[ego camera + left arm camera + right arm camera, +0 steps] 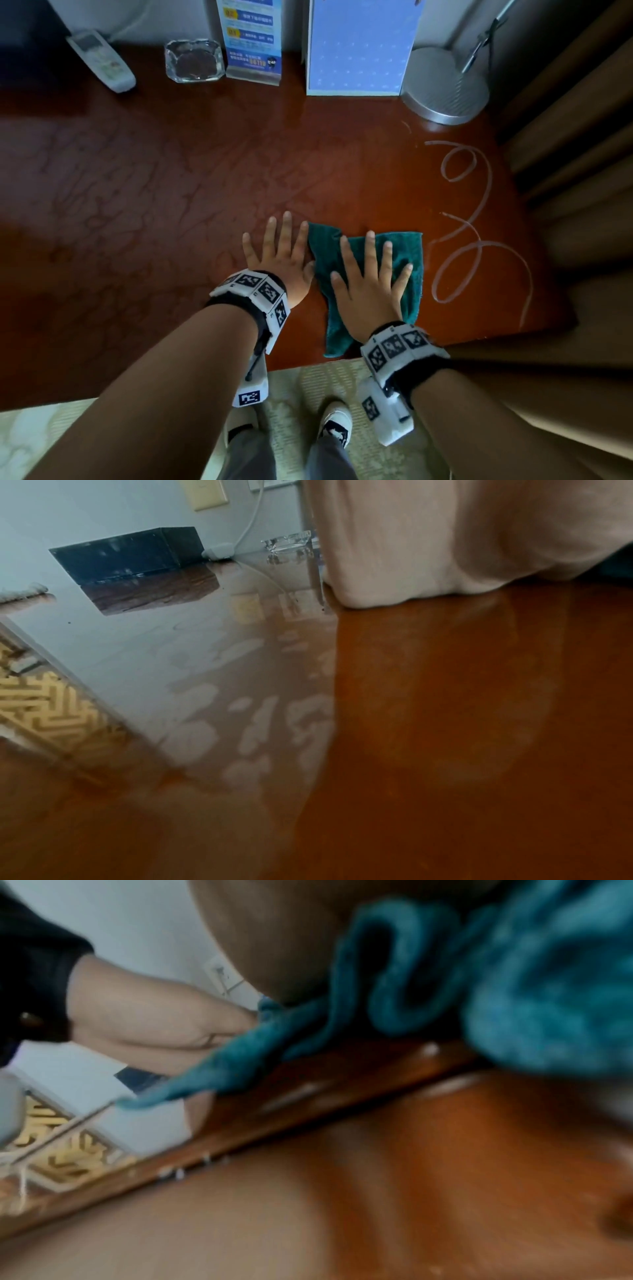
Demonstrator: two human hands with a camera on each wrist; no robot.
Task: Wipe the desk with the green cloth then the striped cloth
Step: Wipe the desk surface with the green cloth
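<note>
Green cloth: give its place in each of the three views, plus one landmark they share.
Head: green cloth lower centre-right, flat on the desk under the right hand.
Left wrist: only a dark sliver at the right edge, too dim to be sure.
Right wrist: bunched, blurred, upper right.
Shared landmark: the glossy reddish-brown desk.

The green cloth (404, 253) is a dark teal terry rag, lying spread but rumpled on the desk (171, 192) at its near right corner. Its far edge runs fairly straight, while the left side is bunched into a fold and a narrower tail trails toward the near edge of the desk. In the right wrist view the cloth (534, 1010) shows thick, looped folds, blurred. The desk is glossy reddish-brown wood with a veined grain, and pale curling streaks (479, 219) lie on its surface just right of the cloth.
</note>
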